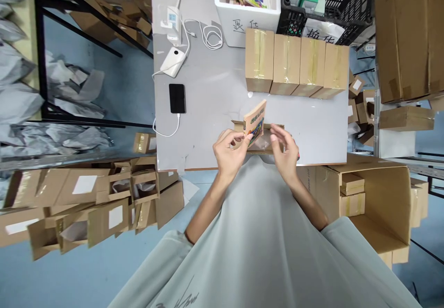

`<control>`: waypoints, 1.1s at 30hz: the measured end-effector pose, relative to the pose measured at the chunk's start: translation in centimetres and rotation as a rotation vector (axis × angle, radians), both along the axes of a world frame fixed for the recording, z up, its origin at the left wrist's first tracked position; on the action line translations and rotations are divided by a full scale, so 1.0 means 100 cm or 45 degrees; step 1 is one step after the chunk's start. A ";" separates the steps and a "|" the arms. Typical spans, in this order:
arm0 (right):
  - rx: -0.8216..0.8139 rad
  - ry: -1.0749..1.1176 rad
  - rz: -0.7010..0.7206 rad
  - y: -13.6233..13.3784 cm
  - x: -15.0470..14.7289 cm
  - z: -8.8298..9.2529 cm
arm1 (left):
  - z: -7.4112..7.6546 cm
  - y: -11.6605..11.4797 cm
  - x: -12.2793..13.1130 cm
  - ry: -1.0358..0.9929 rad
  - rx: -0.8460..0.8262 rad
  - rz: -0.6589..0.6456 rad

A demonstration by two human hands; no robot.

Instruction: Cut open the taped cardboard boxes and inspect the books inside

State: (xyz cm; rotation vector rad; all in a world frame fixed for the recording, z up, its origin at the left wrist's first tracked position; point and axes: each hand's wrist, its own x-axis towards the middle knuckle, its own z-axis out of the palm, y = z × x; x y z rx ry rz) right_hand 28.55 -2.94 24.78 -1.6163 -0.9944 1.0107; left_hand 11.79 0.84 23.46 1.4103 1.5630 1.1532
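A small orange book (pixel 255 122) with a coloured picture on its cover stands tilted in my left hand (pixel 229 153), pinched at its lower left between thumb and fingers. My right hand (pixel 285 151) is apart from the book on its right, fingers spread and nothing seen in them. Beneath both hands, at the table's near edge, an opened cardboard box (pixel 238 126) shows its flaps. Something pale and wrinkled, perhaps plastic wrap, lies inside it. A small red bit of something shows beside my right wrist, too little to name.
Several taped cardboard boxes (pixel 287 63) stand in a row at the back right of the grey table (pixel 204 100). Behind them are a white bin (pixel 247 23) of books and a black crate (pixel 347 3). A phone (pixel 177 98), power bank (pixel 173 62) and cables lie left. A large open carton (pixel 385 206) stands right.
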 end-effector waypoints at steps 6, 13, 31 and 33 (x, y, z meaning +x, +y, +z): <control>-0.078 0.223 0.090 -0.006 -0.024 0.003 | 0.002 -0.010 0.012 -0.080 0.030 -0.177; -0.104 0.308 0.090 0.005 0.010 -0.002 | 0.001 0.000 -0.004 -0.130 -0.066 -0.286; 0.012 0.015 -0.051 0.011 0.017 -0.007 | 0.002 0.000 -0.006 -0.201 -0.077 -0.074; -0.005 0.099 0.025 0.005 0.005 0.001 | 0.004 -0.005 0.001 -0.145 -0.003 -0.047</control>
